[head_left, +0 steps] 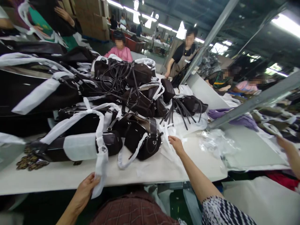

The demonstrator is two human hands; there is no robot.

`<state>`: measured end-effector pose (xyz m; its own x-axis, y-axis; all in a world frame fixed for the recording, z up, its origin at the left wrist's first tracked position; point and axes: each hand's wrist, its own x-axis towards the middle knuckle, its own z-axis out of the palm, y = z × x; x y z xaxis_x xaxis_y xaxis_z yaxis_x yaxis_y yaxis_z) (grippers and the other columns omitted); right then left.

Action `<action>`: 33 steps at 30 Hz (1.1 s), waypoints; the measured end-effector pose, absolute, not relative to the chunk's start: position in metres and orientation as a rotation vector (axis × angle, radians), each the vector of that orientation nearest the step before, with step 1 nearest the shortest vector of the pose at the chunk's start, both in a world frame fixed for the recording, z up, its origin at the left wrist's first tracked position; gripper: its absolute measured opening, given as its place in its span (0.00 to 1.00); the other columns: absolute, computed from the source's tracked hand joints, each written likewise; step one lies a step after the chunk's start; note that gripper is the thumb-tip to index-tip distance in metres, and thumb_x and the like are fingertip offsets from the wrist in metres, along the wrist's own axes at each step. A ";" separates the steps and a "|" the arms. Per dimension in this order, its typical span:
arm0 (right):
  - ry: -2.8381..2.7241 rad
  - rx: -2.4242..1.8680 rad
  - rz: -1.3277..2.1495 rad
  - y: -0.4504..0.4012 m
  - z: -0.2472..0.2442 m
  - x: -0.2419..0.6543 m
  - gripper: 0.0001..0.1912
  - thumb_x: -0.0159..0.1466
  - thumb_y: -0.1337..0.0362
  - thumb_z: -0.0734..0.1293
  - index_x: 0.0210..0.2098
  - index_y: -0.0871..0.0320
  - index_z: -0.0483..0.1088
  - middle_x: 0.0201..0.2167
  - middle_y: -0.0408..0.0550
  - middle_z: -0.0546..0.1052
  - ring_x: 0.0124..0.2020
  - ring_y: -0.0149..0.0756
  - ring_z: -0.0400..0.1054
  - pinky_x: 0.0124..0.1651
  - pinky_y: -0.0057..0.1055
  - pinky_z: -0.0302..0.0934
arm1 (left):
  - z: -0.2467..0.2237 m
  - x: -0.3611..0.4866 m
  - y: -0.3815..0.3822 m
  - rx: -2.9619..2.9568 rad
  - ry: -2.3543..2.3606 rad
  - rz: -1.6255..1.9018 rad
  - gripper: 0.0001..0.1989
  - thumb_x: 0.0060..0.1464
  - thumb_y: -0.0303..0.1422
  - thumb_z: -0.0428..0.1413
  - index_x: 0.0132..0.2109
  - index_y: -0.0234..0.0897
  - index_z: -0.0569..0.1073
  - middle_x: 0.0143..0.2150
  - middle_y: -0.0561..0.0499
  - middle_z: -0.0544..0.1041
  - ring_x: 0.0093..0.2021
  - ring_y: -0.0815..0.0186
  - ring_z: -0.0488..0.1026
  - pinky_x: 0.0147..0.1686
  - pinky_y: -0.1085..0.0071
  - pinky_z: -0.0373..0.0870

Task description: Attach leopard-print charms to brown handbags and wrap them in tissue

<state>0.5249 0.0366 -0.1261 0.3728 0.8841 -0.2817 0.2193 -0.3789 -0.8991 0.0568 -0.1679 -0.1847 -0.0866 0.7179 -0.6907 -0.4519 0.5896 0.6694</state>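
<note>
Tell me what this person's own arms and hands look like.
No gloves show. The left hand and left forearm are bare as far as they show. The right hand and right forearm are bare too, below a black-and-white patterned sleeve.

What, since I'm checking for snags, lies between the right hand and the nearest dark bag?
White strips lie between the right hand and the dark bag, beside the bag's end; nothing else visible stands there.

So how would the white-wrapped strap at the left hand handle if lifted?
The white-wrapped strap is probably bendable, since it arches over the dark bag and down to the left hand. Its smooth-looking wrapping may be slippery. Being slim, it's likely light.
</note>
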 end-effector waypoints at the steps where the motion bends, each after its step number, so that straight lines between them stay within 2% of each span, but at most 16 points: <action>1: -0.983 -1.827 1.072 0.047 -0.133 0.525 0.13 0.48 0.60 0.71 0.32 0.59 0.77 0.32 0.47 0.80 0.34 0.35 0.72 0.38 0.31 0.66 | -0.182 0.059 -0.167 0.241 1.353 0.991 0.27 0.36 0.35 0.72 0.44 0.36 0.72 0.39 0.48 0.82 0.37 0.60 0.80 0.36 0.73 0.75; 6: -1.087 -1.839 1.398 0.076 -0.155 0.516 0.06 0.46 0.64 0.72 0.24 0.60 0.77 0.22 0.46 0.78 0.26 0.32 0.70 0.32 0.28 0.62 | -0.172 0.069 -0.165 0.178 1.466 1.037 0.28 0.35 0.31 0.72 0.45 0.35 0.73 0.40 0.47 0.82 0.40 0.58 0.80 0.37 0.73 0.77; 9: -1.121 -1.816 1.484 0.078 -0.160 0.512 0.06 0.46 0.64 0.72 0.21 0.60 0.75 0.19 0.44 0.76 0.23 0.30 0.66 0.29 0.26 0.58 | -0.167 0.077 -0.165 0.153 1.507 1.067 0.26 0.36 0.29 0.71 0.45 0.34 0.74 0.41 0.46 0.82 0.41 0.58 0.80 0.36 0.74 0.77; 17: -0.995 -1.682 1.420 0.072 -0.157 0.499 0.09 0.48 0.59 0.70 0.21 0.59 0.74 0.19 0.42 0.74 0.24 0.30 0.65 0.30 0.26 0.55 | -0.168 0.092 -0.166 0.137 1.546 1.129 0.26 0.37 0.27 0.70 0.46 0.33 0.74 0.40 0.45 0.82 0.39 0.59 0.80 0.36 0.73 0.78; 21: -0.875 -1.609 1.429 0.034 -0.146 0.507 0.16 0.49 0.52 0.71 0.26 0.59 0.73 0.23 0.44 0.75 0.24 0.28 0.64 0.29 0.26 0.57 | -0.171 0.094 -0.164 0.142 1.542 1.147 0.24 0.37 0.26 0.69 0.45 0.32 0.74 0.39 0.45 0.82 0.38 0.62 0.80 0.37 0.75 0.77; 24: -0.801 -1.624 1.491 -0.001 -0.145 0.507 0.19 0.46 0.50 0.73 0.27 0.60 0.72 0.22 0.45 0.73 0.20 0.26 0.61 0.26 0.26 0.56 | -0.170 0.093 -0.161 0.150 1.514 1.140 0.24 0.38 0.26 0.69 0.45 0.32 0.74 0.39 0.45 0.82 0.37 0.62 0.80 0.37 0.74 0.76; 29: -0.766 -1.754 1.475 -0.020 -0.161 0.487 0.15 0.49 0.52 0.70 0.25 0.58 0.69 0.20 0.44 0.71 0.18 0.26 0.59 0.24 0.26 0.57 | -0.169 0.089 -0.158 0.187 1.462 1.118 0.25 0.36 0.29 0.70 0.44 0.32 0.73 0.37 0.46 0.82 0.35 0.62 0.79 0.36 0.73 0.75; 33: -0.923 -1.947 1.357 -0.018 -0.161 0.480 0.12 0.52 0.54 0.67 0.23 0.56 0.68 0.16 0.43 0.69 0.19 0.29 0.61 0.25 0.27 0.56 | -0.172 0.087 -0.160 0.242 1.400 1.119 0.26 0.36 0.32 0.71 0.44 0.32 0.73 0.37 0.46 0.82 0.35 0.64 0.78 0.38 0.73 0.74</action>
